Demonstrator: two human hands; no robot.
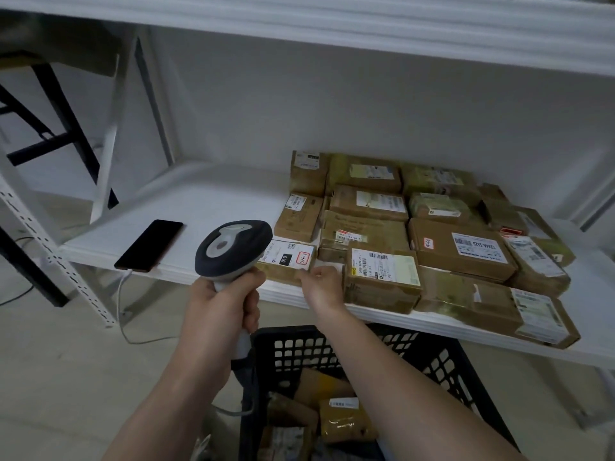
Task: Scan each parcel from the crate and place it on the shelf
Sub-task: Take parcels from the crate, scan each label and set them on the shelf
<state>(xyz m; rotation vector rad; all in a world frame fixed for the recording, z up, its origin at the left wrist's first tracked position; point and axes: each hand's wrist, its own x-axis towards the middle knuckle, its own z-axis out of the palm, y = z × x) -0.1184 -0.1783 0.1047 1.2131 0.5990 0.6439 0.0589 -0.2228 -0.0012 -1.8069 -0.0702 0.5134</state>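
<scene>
Noting phone (148, 246) lying on left part of shelf (206, 207), cable hanging off the front edge. Holding scanner (233, 249) in left grip (221, 306), fingers wrapped fully round the handle, head hovering over left end of small parcel (288, 261). Finding that parcel at shelf front edge, label up, just left of the stacked parcels (432, 227). Pinching its near right corner with right grip (322, 286), fingers curled onto the cardboard. Judging it light and stiff, taped card probably a little slick; favouring a hold across the short sides, leaving the label uncovered. Seeing crate (366, 347) below the shelf, holding more boxes (342, 417).
</scene>
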